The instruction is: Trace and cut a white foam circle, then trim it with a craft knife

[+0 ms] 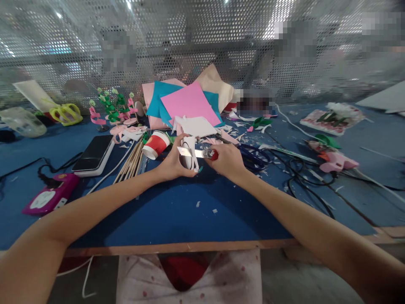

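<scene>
Near the middle of the table my left hand (pixel 178 160) is curled around a white cup-like piece (pixel 187 162) with dark curved lines on it. My right hand (pixel 228 160) grips a knife (pixel 199 153) with a red handle and a metal collar. Its bright blade points left and lies across the front of the white piece; whether it cuts in cannot be made out. Just left of my left hand, a red and white paper cup (pixel 156 145) rests tilted on the table.
Wooden sticks (pixel 129 162), a black-topped white device (pixel 94 154) and a purple power block (pixel 52 195) lie leftward. Coloured paper sheets (pixel 190 101) are stacked behind. Blue-handled scissors (pixel 253 157), cables (pixel 297 177) and scraps lie rightward; pink-green paper flowers (pixel 110 107) stand at back left.
</scene>
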`<state>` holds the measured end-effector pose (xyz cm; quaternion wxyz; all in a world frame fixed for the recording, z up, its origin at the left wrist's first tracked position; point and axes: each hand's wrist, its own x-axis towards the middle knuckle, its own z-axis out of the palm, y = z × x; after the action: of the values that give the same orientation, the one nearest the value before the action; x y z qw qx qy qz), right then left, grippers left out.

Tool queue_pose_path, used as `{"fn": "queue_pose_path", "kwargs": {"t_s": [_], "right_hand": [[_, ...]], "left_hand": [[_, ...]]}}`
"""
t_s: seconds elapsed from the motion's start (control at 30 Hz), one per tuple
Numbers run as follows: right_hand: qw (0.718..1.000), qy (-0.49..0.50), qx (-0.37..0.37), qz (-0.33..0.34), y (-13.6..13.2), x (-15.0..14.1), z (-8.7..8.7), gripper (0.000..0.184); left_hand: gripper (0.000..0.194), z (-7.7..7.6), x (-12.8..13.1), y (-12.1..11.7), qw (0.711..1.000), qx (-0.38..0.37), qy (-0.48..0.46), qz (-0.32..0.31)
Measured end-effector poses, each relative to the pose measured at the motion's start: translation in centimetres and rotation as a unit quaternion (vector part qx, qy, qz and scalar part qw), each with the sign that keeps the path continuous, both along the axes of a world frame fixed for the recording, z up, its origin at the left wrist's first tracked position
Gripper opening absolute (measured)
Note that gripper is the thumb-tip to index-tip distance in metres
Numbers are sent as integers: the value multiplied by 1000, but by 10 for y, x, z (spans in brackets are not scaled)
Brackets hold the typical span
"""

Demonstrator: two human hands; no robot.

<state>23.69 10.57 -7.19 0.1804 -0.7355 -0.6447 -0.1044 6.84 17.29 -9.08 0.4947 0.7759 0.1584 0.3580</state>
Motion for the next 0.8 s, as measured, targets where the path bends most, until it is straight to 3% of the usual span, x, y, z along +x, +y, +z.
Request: {"fn": "queue_pose_path", "kwargs": {"t_s": [0.37, 0.8], "right_hand": [[1000, 6, -6, -1, -9, -7, 5, 16], [998, 52, 35, -31, -15, -22, 8, 17]], "left_hand": [[88, 13, 0, -12, 992, 100, 53, 48], [72, 12, 1, -16, 990, 64, 122, -12]]}}
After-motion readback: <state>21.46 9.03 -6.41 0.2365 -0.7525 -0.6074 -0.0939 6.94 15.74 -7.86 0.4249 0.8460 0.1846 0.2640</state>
